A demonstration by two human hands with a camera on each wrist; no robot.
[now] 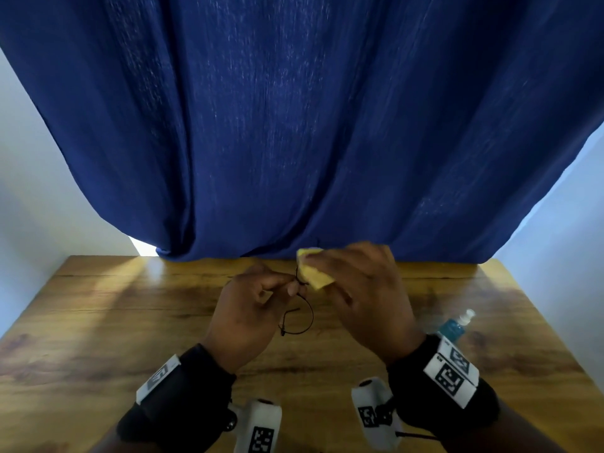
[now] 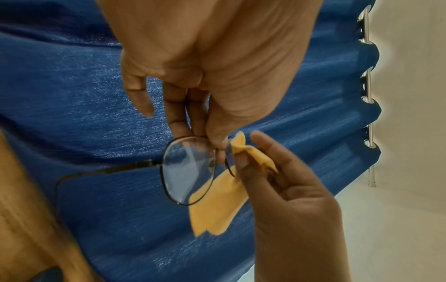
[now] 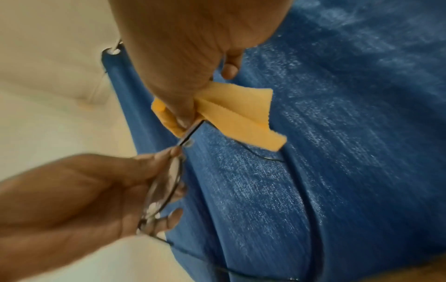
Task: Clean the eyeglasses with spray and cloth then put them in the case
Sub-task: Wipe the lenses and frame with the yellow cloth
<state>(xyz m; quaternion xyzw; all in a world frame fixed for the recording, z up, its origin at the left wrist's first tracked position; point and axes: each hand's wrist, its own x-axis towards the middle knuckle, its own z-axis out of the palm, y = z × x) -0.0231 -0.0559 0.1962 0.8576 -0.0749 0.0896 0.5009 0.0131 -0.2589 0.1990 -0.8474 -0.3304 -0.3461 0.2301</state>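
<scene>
Thin black round-rimmed eyeglasses are held in the air above the wooden table. My left hand pinches the frame at the bridge, with one clear lens and a temple arm hanging below. My right hand pinches a yellow-orange cloth around the other lens, which the cloth hides. A spray bottle of blue liquid with a white top lies on the table behind my right wrist. No case is in view.
A dark blue curtain hangs right behind the table's far edge, with pale walls on both sides. Wrist cameras with black-and-white markers sit on both forearms near the table's front edge.
</scene>
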